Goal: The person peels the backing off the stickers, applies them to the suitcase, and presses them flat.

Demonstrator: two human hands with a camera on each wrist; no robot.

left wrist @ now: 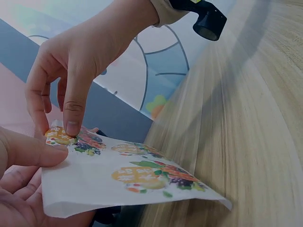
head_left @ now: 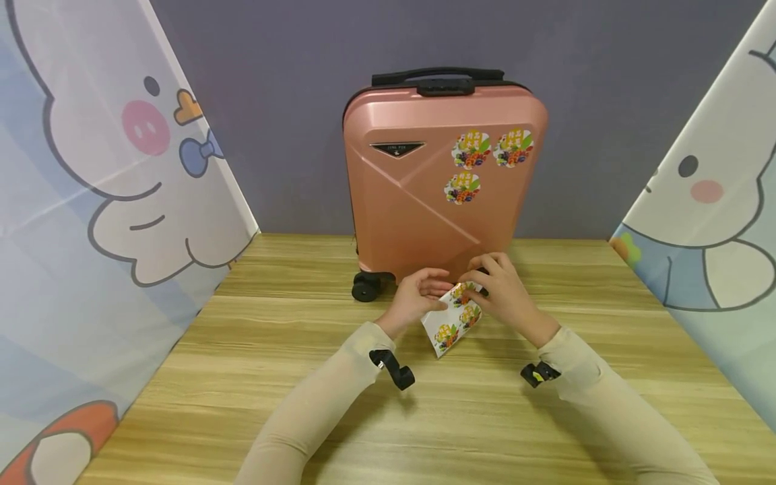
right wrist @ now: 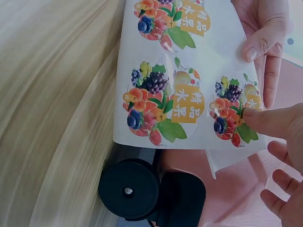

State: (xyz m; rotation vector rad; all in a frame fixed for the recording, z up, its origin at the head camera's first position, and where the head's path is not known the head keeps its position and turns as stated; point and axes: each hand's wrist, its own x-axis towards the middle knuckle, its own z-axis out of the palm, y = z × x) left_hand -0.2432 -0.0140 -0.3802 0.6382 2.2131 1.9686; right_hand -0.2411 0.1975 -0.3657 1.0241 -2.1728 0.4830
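Observation:
A white sheet of round fruit stickers [head_left: 434, 325] is tilted over the table in front of a pink suitcase [head_left: 412, 222]. My left hand [head_left: 417, 300] grips its left edge, thumb on the printed face and fingers behind. At the opposite upper corner, my right hand [head_left: 508, 296] pinches a fruit sticker [right wrist: 228, 113], thumb on its print; the fingertips behind are hidden in the right wrist view. A flap of the sheet [right wrist: 232, 160] bends back below that sticker. Several other stickers lie flat on the sheet, with fruit and yellow labels.
The suitcase stands upright on the wooden table [head_left: 242, 377] against a grey wall [head_left: 291, 121]. Three fruit stickers [head_left: 463, 188] are on its upper right front. One black wheel [head_left: 366, 287] shows at its lower left. Cartoon-printed cloths [head_left: 133, 202] flank both sides.

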